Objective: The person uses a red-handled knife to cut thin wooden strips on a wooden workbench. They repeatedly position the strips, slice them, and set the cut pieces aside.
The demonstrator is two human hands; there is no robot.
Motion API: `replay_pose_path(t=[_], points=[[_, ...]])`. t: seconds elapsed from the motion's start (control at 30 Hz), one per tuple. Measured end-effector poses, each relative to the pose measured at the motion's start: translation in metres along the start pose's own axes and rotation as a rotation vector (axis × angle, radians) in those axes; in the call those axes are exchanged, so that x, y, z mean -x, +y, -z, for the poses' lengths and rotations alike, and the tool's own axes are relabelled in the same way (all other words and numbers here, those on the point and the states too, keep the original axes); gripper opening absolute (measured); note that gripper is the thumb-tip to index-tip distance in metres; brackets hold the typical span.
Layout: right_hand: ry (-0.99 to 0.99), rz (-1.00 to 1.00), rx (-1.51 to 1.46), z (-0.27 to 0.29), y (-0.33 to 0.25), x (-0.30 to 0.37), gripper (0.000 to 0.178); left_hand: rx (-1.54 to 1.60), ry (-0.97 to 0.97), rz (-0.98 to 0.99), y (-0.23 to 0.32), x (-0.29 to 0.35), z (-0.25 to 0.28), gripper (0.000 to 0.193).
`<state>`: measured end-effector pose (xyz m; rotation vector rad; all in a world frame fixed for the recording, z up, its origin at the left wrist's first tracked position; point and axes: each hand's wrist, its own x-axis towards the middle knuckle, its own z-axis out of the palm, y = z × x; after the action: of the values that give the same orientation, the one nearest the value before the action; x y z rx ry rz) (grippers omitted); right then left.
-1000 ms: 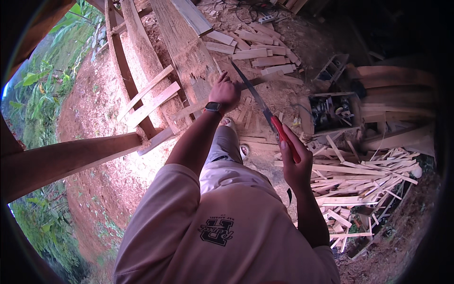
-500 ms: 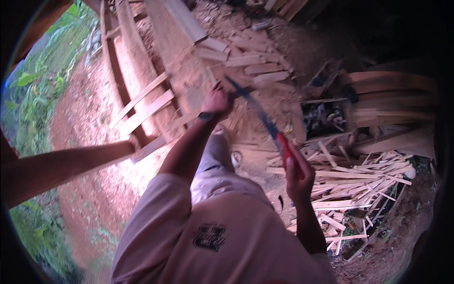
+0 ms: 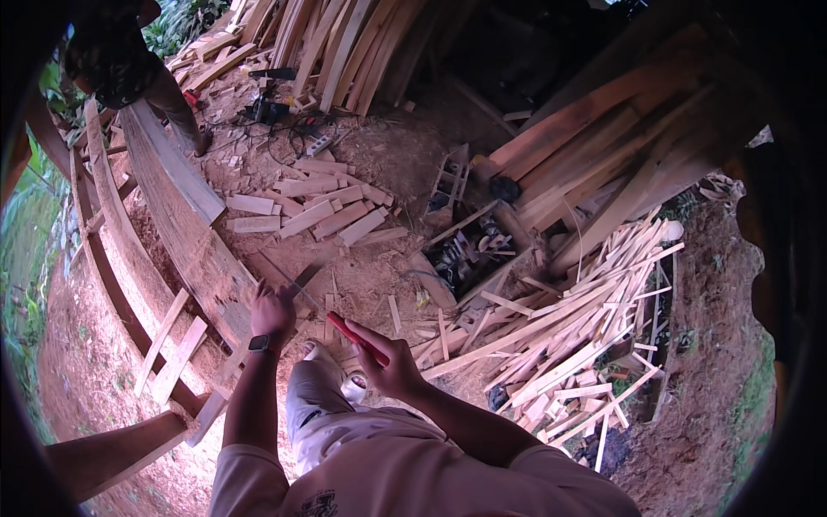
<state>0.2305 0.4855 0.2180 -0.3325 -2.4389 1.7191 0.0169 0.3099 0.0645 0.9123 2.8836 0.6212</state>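
Note:
In my right hand [image 3: 386, 362] is the red handle of what looks like a hand saw [image 3: 353, 336], my fingers wrapped round it. Its long thin blade slants up and left, seen nearly edge-on; teeth cannot be made out. My left hand [image 3: 274, 312], a dark watch on the wrist, is by the near end of a long sawdust-covered plank [image 3: 202, 263]. Its fingers are curled in beside the blade. A dark blurred strip [image 3: 312, 270] juts out just right of them; whether they grip it is unclear.
Cut wood pieces [image 3: 332, 202] lie on the ground ahead. To the right are a dark tool box [image 3: 469, 250] and a large heap of offcuts [image 3: 568, 332]. Boards [image 3: 603, 146] are stacked behind. Another person [image 3: 177, 108] stands at the far left near power tools [image 3: 267, 108].
My view has swung up and right, bringing the other person and the stacked boards into sight. The blade has turned from showing its flat side to nearly edge-on; my right hand still grips the handle.

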Motion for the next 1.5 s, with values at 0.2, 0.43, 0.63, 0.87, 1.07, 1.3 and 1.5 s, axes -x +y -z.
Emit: replay_pose_path(t=[0.2,0.43,0.63,0.87,1.07,1.3,1.5], points=[[0.000,-0.013,-0.004,0.003,0.010,0.010,0.045,0.018,0.027,-0.009,0.008,0.001,0.010,0.027],[-0.012,-0.062,-0.010,0.021,-0.016,0.025,0.045,0.044,0.102,-0.058,-0.001,0.002,-0.002,0.025],[0.001,-0.047,0.026,0.035,-0.026,0.048,0.046,0.022,0.049,-0.038,0.011,0.001,0.010,0.025],[0.004,-0.055,0.042,0.037,-0.035,0.056,0.046,0.011,0.068,-0.027,0.002,0.002,0.001,0.023],[0.002,-0.022,0.032,0.035,-0.022,0.049,0.046,0.019,0.085,-0.062,0.014,0.004,0.017,0.025],[0.013,0.062,-0.018,-0.004,0.001,0.004,0.044,-0.028,0.077,-0.056,0.009,0.003,0.011,0.021],[0.071,0.179,-0.059,-0.051,0.038,-0.058,0.045,0.021,0.105,-0.077,0.010,0.001,0.012,0.022]])
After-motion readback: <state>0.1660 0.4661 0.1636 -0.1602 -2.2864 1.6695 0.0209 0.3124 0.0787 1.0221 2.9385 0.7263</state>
